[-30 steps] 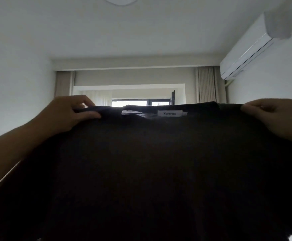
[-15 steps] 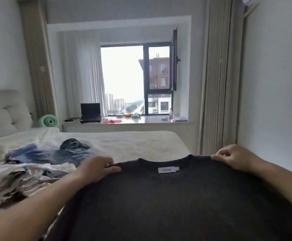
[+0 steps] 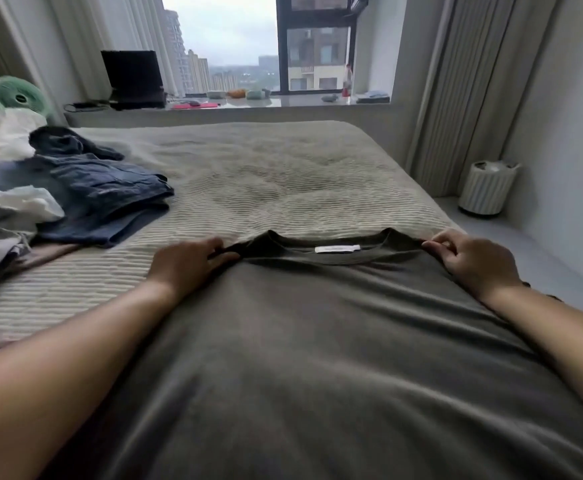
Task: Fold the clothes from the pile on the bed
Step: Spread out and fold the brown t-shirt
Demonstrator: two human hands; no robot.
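Straight ahead of me on the bed, the dark grey T-shirt lies spread with its collar at the far end and its body running back toward me under both forearms, so its long axis points from my chest out toward the window. My left hand pinches the left shoulder seam, fingers curled over the cloth with the thumb against the collar edge; my right hand grips the right shoulder the same way, fingertips bunched on the seam. Both hands sit at the far corners of the shirt, level with each other and about equally near it, with the white neck label between them. The hem and sleeves are out of view below and beside my arms, so I cannot tell how flat they lie. The cloth shows soft ripples running lengthwise. I judge the next move to be smoothing it down and then bringing one side across the middle, and for that the right edge matters, since it lies close to the bed's right side. To my left, well apart from the shirt, the pile of clothes waits, with blue garments on top. Nothing lies on the ribbed cover between shirt and pile. A white ribbed canister stands on the floor to the right, clear of my reach.
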